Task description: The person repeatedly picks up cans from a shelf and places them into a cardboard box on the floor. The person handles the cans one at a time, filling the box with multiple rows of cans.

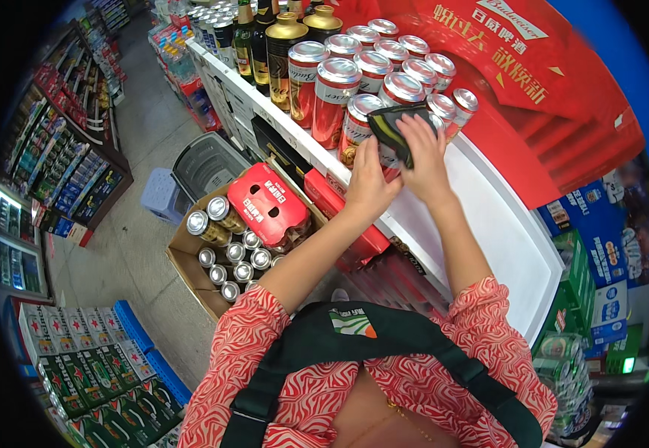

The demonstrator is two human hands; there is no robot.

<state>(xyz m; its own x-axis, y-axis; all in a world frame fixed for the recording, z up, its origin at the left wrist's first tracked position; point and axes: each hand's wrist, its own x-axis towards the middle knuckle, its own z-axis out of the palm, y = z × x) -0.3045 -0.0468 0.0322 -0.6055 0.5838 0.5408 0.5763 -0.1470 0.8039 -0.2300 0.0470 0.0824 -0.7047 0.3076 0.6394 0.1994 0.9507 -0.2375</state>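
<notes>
My left hand (pixel 370 182) is curled around the lower part of a red and white Budweiser beer can at the front of a cluster on the white shelf. In my right hand (pixel 422 151) is a dark cloth (pixel 391 131) with a yellow-green edge, pressed over the top and side of that same can, whose top is hidden. Several tall Budweiser cans (pixel 335 103) with silver lids stand upright beside and behind my hands. Gold-capped bottles (pixel 286 61) and green glass bottles (pixel 244 42) stand further along the shelf.
The white shelf rim (pixel 296 143) runs diagonally below the cans. On the floor at left, a cardboard box (pixel 190 277) holds several cans and a red multipack (pixel 268 201). A grey basket (pixel 212 162) and a blue stool (pixel 162 193) stand behind it. Green Heineken packs (pixel 95 375) are stacked lower left.
</notes>
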